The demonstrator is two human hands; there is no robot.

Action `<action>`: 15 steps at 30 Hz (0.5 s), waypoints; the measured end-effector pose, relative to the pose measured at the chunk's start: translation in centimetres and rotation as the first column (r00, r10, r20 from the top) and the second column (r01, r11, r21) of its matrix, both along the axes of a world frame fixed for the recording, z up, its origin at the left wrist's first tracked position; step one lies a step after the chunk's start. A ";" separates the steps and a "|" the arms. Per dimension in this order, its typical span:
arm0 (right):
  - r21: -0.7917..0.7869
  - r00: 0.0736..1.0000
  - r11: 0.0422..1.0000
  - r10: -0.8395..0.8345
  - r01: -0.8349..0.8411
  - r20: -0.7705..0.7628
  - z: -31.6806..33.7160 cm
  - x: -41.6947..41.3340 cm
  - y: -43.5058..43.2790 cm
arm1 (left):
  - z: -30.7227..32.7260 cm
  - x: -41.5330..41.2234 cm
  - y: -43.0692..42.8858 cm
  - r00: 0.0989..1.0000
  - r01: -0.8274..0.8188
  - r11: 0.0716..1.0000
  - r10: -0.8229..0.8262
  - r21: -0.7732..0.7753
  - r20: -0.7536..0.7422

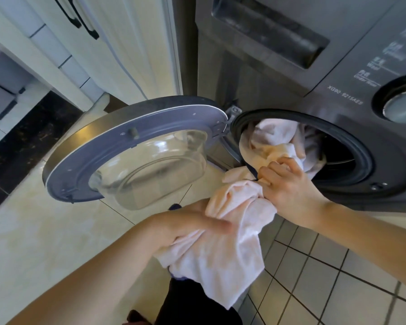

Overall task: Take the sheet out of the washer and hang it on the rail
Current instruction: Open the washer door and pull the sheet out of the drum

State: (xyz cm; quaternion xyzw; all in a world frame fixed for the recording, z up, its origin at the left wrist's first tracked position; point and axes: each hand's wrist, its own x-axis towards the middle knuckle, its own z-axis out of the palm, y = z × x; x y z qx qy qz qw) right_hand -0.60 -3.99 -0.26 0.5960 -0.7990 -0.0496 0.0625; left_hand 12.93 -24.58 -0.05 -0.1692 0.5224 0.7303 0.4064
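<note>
A pale pink sheet [230,242] trails out of the round mouth of a dark grey front-loading washer [352,95]. Part of the sheet still lies bunched inside the drum. My right hand [288,184] is clenched on a fold of it at the drum's lower rim. My left hand [192,226] grips the hanging part lower down, in front of the washer, with the loose end drooping below it. No rail is in view.
The washer's round door [131,151] stands swung wide open to the left, its glass bowl facing me. White cabinets [103,43] with black handles rise at the upper left. Beige floor tiles lie below, smaller grey tiles at the lower right.
</note>
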 end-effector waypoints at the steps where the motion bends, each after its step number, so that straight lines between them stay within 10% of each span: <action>1: 0.036 1.000 0.999 -0.028 0.028 -0.009 0.1 0.2 -0.2 | 0.5 0.0 0.1 0.997 0.058 0.997 -0.061 -0.051 -0.054; 11: 0.301 0.965 0.939 -0.220 0.169 0.143 0.1 1.9 -4.2 | 1.8 1.1 3.0 0.927 -0.127 0.628 -0.201 -0.768 -0.317; 15: 0.512 0.773 0.820 -0.491 0.255 0.401 0.2 0.3 -5.0 | 1.4 1.8 4.0 0.899 -0.170 0.416 -0.305 -0.893 -0.314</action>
